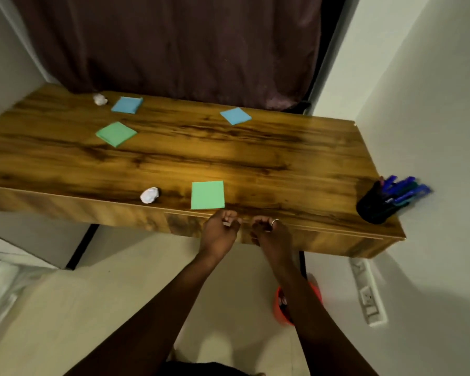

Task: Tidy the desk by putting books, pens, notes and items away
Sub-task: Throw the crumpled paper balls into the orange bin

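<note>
Hands: left hand (219, 226) and right hand (269, 229) both curled, maybe hooked on the drawer (323, 238) lip (blurry) | step: likely opening drawer | next: pull evenly, then grab green note (207, 195)

Bare forearms (158, 302) reach in, uncovered all the way up. There's a thin silver ring (275, 221) on the right hand (269, 233). A dark garment (201, 369) peeks in at the bottom.
</note>
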